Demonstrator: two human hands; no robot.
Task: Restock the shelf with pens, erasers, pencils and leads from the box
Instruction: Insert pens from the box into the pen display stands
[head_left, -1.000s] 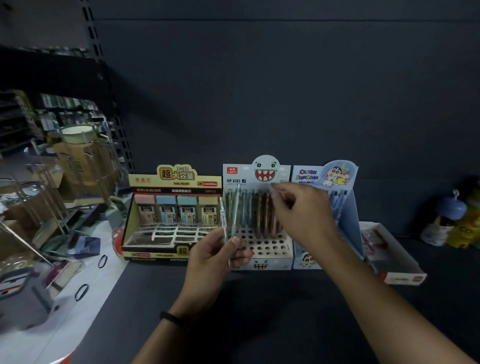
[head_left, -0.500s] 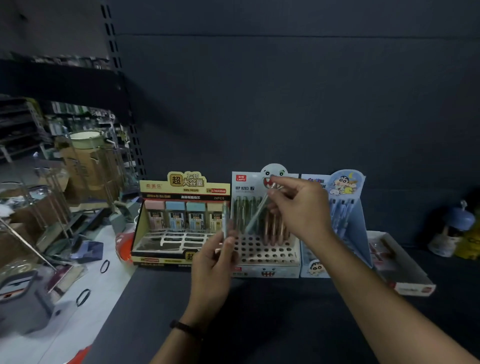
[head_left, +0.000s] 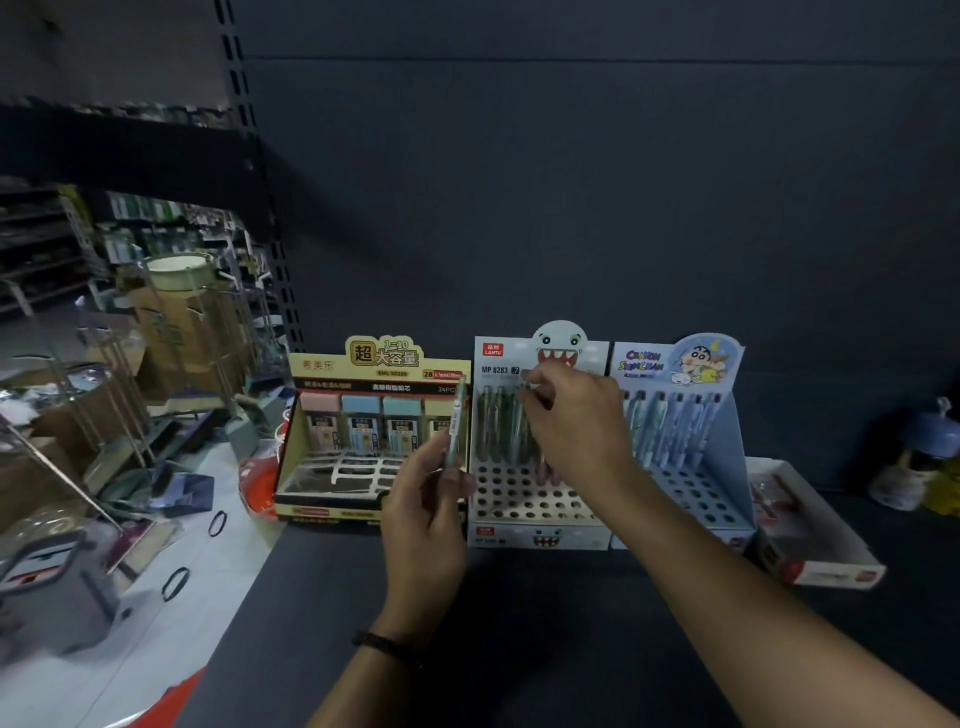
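The left hand (head_left: 426, 514) grips a pencil (head_left: 456, 421) upright beside the toothy rack (head_left: 535, 499); the right hand (head_left: 576, 421) pinches a second pencil (head_left: 523, 410) among those standing there. I worry a tilted tip misses its hole and topples neighbours.

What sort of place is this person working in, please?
Probably a stationery shop: a dark metal shelf holds a yellow cardboard display box of pencil leads and a white monster-faced pencil display box, with more stocked racks on the left.
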